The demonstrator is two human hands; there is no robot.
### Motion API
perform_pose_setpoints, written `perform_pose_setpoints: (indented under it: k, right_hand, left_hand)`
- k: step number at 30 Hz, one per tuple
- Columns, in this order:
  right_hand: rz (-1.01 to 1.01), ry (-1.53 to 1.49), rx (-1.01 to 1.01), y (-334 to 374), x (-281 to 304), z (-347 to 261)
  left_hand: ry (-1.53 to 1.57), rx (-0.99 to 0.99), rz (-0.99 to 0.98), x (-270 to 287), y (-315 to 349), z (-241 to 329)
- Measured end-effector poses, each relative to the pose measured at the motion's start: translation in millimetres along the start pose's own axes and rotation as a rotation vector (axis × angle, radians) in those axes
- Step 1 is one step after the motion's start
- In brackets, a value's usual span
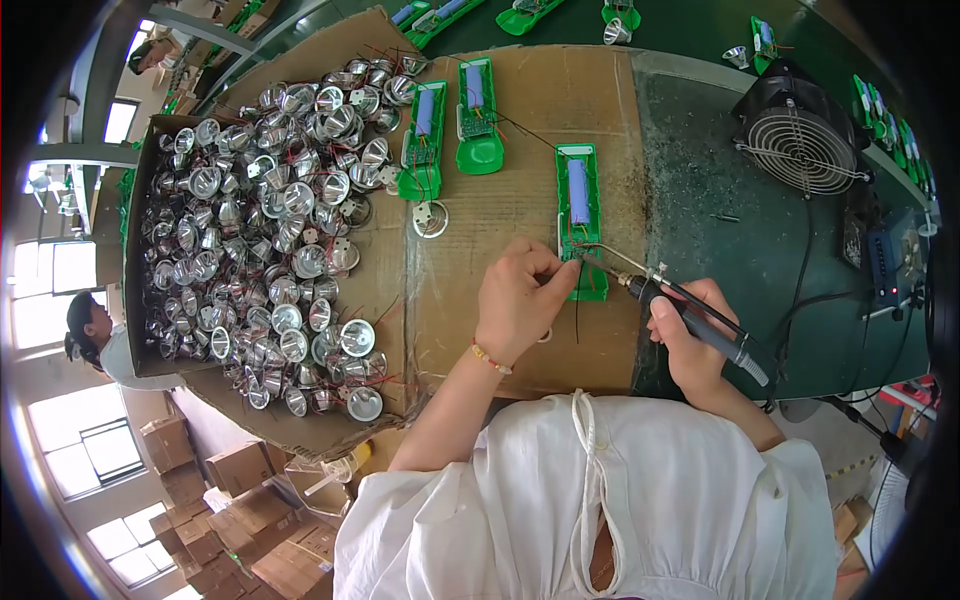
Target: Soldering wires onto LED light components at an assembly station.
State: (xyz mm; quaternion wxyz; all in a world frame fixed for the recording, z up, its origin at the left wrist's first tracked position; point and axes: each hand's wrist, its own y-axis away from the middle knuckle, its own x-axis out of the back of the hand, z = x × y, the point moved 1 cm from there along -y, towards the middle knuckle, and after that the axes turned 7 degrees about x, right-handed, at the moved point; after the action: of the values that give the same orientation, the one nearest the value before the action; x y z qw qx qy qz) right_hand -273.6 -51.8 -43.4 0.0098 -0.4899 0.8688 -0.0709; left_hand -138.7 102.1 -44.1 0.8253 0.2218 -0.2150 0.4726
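My right hand (692,335) grips a soldering iron (690,318) with a thin curved metal tube along it. Its tip meets the small circuit board at the lower end of a green plastic housing (594,292). A purple cylindrical battery (578,192) lies in that housing. Fingertips of my left hand (517,300) are pinched together at the board's left side, close to the tip; what they hold is too small to make out. A dark wire hangs below the housing. Two more green housings (421,182) with batteries lie farther left, near a white ring (430,219).
Many silvery reflector cups (297,197) with red wires fill a cardboard box (143,245) and its spread flap at left. Cardboard (520,110) covers the middle of the green bench. A caged fan (800,150) and a blue powered unit (888,268) stand at right. More housings lie along the far side.
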Motion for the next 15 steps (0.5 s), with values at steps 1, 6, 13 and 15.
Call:
perform_pose_setpoints:
  k: [1,6,13,15]
  right_hand:
    - [0.027,-0.017,-0.033,0.8,0.0,-3.0]
    - [0.074,-0.079,0.019,4.2,5.7,-4.9]
    - [0.116,-0.127,0.007,5.9,16.2,1.5]
    - [0.135,-0.118,0.009,7.9,22.7,1.6]
  left_hand:
    - [0.002,0.003,0.003,-0.3,0.0,0.3]
    - [0.000,0.010,0.004,-1.1,-0.1,0.2]
    - [-0.041,0.002,0.032,0.7,1.0,3.6]
    - [0.095,0.078,0.060,1.0,8.6,5.8]
